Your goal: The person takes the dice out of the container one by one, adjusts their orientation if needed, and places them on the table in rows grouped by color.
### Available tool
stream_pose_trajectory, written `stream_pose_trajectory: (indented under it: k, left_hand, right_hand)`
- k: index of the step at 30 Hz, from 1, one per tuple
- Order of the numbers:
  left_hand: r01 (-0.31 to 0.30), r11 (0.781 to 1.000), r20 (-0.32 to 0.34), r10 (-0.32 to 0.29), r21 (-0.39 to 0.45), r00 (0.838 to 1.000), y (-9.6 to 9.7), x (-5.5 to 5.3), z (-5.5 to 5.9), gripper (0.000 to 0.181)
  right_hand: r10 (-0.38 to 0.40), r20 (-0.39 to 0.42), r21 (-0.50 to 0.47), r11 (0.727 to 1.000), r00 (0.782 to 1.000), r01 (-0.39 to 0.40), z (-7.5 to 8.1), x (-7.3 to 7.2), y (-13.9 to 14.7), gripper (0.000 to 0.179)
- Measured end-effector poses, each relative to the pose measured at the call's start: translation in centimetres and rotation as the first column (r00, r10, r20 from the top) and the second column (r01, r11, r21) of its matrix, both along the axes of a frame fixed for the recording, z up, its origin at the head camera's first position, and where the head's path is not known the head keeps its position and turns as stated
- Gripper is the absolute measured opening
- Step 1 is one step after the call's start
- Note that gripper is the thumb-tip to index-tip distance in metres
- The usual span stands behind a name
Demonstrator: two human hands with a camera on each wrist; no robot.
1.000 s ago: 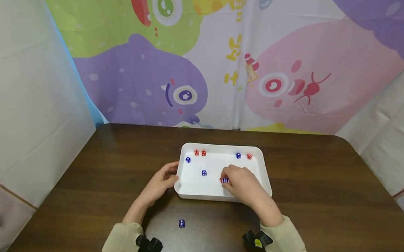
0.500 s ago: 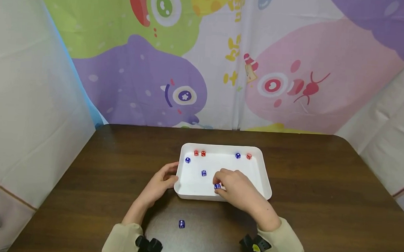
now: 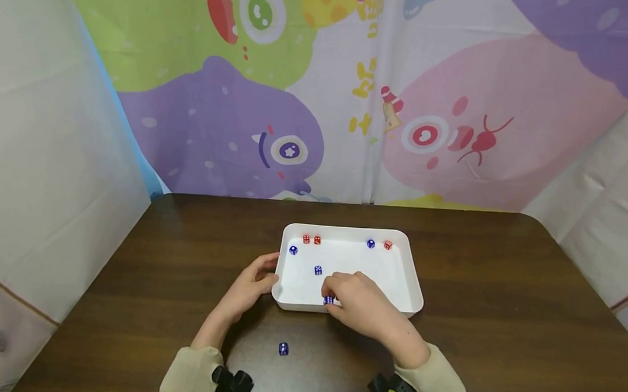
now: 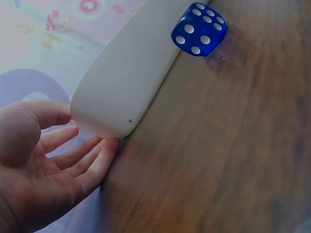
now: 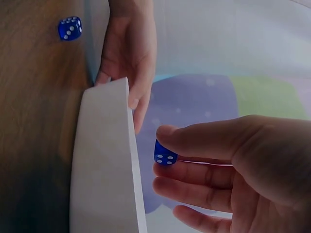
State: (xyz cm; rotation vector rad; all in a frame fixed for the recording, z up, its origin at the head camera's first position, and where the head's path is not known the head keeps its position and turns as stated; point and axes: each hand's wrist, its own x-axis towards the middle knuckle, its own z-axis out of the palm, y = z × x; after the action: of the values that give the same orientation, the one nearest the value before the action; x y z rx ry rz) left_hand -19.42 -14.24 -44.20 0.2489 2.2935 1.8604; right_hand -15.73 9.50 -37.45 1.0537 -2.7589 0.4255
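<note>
In the head view my right hand pinches a blue die above the near wall of a white tray. The right wrist view shows this blue die between the thumb and fingertips; whether another die is behind the fingers is hidden. My left hand rests its fairly straight fingertips and thumb against the tray's left end, as the left wrist view also shows. On the table, in front of the tray, lies another blue die.
Inside the tray, two red dice sit at the back left near a blue die. Another blue die lies mid-tray. At the back right are a blue die and a red die. A cartoon cloth hangs behind the brown table.
My right hand has moved left and toward the tray's near wall with the blue die. Red beside it showed between the fingers earlier. The left hand and tray stay in place.
</note>
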Motion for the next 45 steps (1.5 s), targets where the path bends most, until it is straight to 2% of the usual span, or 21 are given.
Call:
stream_pose_trajectory:
  k: [5,13,20,26,34,45]
  left_hand:
    - [0.014,1.0,-0.003,-0.014,0.017,1.0,0.0,0.0,0.1,0.048]
    - [0.014,1.0,-0.004,-0.014,0.015,1.0,0.0,-0.1,-0.1,0.048]
    - [0.01,1.0,-0.007,-0.01,0.01,1.0,-0.1,-0.3,-0.1,0.047]
    - [0.002,1.0,-0.003,-0.002,0.004,1.0,-0.3,0.2,-0.3,0.046]
    - [0.016,1.0,-0.004,-0.016,0.012,1.0,-0.1,-0.1,-0.3,0.046]
    - [0.026,1.0,-0.007,-0.026,0.009,1.0,-0.2,-0.2,-0.1,0.047]
  right_hand:
    - [0.033,0.001,0.011,0.999,0.999,-0.033,-0.2,0.2,-0.4,0.014]
    - [0.041,0.012,0.052,0.998,0.999,-0.042,-0.2,0.5,-0.8,0.013]
    - [0.081,0.079,0.073,0.993,0.994,-0.087,-0.3,0.8,-1.8,0.012]
    - [0.126,0.09,0.133,0.981,0.988,-0.138,-0.9,1.5,-2.6,0.013]
    - [0.162,0.126,0.206,0.961,0.979,-0.185,-1.5,2.0,-3.3,0.016]
    - [0.166,0.126,0.211,0.959,0.978,-0.189,-2.2,2.0,-3.8,0.021]
